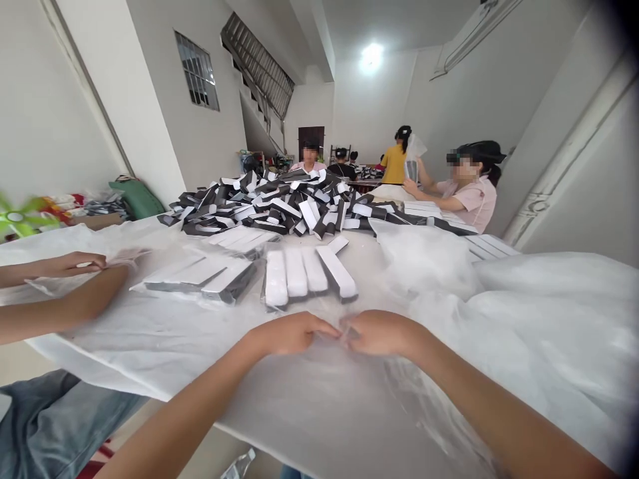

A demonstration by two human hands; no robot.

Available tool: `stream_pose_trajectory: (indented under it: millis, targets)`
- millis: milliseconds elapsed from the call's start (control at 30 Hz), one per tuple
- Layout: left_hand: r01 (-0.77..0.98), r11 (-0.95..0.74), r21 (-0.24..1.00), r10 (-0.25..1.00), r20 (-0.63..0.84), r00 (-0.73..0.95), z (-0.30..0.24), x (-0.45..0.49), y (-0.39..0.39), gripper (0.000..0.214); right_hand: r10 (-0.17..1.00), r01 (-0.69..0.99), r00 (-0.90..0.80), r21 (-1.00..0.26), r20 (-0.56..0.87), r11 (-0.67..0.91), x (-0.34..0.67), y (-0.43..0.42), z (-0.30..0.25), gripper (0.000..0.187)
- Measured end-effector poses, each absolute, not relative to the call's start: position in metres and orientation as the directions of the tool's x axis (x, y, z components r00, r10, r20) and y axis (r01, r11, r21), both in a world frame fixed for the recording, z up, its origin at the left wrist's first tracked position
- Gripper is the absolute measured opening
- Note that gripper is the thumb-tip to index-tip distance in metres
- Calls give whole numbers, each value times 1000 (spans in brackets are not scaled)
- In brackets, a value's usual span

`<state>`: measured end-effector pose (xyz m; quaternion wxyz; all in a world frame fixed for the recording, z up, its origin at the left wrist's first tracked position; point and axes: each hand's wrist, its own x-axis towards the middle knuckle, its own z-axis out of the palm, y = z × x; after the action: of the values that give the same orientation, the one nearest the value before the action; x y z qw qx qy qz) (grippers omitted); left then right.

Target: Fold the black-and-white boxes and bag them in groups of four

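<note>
While our left hand and right hand meet, their fingers pinching a fold of the clear plastic bag between them, a row of white bars lies wrapped ahead (the black-and-white heap beyond remains large, so much is left).

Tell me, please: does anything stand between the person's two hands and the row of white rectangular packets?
Only thin clear plastic film lies there, pinched by the left hand and right hand; no solid object blocks the white rectangular packets.
</note>
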<state>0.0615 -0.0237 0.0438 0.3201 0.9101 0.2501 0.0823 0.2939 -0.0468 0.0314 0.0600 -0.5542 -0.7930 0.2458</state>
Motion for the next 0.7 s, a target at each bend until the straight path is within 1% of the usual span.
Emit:
stream_pose_trajectory:
  millis: [33, 100, 133, 167, 200, 233, 267, 300, 333, 367, 400, 467, 533, 633, 700]
  targets:
    - [398, -634, 663, 477, -70, 876, 51, 54, -26, 59, 858, 796, -465, -527, -219, 297, 294, -58, 50, 33]
    - [390, -569, 724, 423, -149, 894, 63, 41, -29, 44, 724, 642, -650, -675, -230, 362, 294, -73, 87, 40]
    - [384, -553, 739, 424, -147, 894, 67, 38, -30, 38, 710, 581, -682, -719, -175, 381, 296, -75, 101, 41]
    - [387, -556, 736, 469, -106, 877, 68, 36, -29, 35, 750, 549, -654, -741, -94, 387, 298, -74, 110, 41]
    - [404, -581, 706, 539, -37, 841, 68, 36, -27, 34, 817, 550, -577, -740, 0, 388, 302, -68, 113, 40]
    - [440, -624, 646, 614, 57, 787, 66, 39, -24, 34, 884, 583, -458, -719, 92, 377, 307, -59, 110, 38]
    - [490, -669, 559, 667, 161, 727, 62, 44, -20, 35, 931, 639, -322, -686, 173, 349, 312, -48, 101, 35]
    - [543, -702, 460, 691, 257, 675, 57, 50, -15, 37, 954, 712, -175, -638, 243, 293, 317, -36, 88, 31]
    - [584, -724, 366, 688, 333, 645, 52, 57, -8, 38, 958, 765, -70, -601, 279, 230, 322, -24, 72, 28]
    - [608, -739, 291, 673, 379, 635, 47, 66, 0, 40, 961, 772, -5, -610, 277, 179, 325, -12, 55, 27]
    - [628, -741, 237, 663, 407, 629, 42, 75, 8, 41, 964, 734, 42, -662, 264, 149, 327, -3, 38, 29]
    - [687, -712, 147, 677, 400, 617, 33, 94, 26, 42, 968, 700, 71, -704, 241, 124, 326, 10, 11, 33]
    - [730, -679, 78, 706, 345, 619, 26, 111, 42, 41, 969, 668, 53, -730, 240, 144, 320, 14, -6, 36]
    - [741, -671, 36, 716, 291, 634, 17, 129, 54, 40, 959, 623, 15, -752, 285, 213, 310, 11, -18, 39]
    - [730, -684, 17, 704, 280, 653, 13, 133, 54, 44, 949, 595, 19, -766, 314, 241, 307, 9, -21, 42]
